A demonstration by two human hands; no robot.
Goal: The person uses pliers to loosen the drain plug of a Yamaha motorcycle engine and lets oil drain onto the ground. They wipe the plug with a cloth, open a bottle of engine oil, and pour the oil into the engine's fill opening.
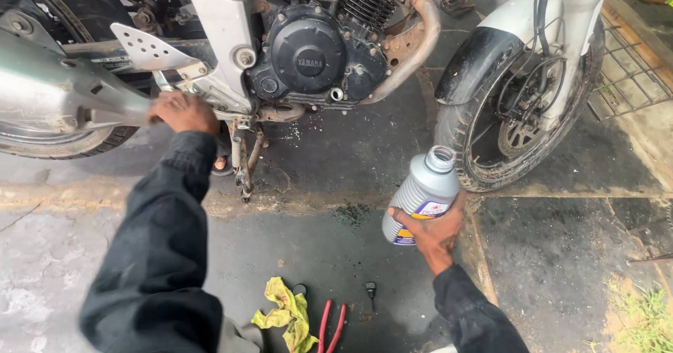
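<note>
The right hand (436, 235) wraps closed around a grey oil bottle (419, 197), held upright and uncapped so nothing spills; at ten o'clock, the left hand (184, 112) curls against the motorcycle (308, 55) frame, seemingly for support. A yellow rag (287, 314) lies at six o'clock, within reach.

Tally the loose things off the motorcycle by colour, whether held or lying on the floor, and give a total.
Grey: 1, the open oil bottle in the right hand
Yellow: 1, the rag
Red: 1, the pair of red handles
Black: 1, the small bolt-like part
Total: 4
</note>
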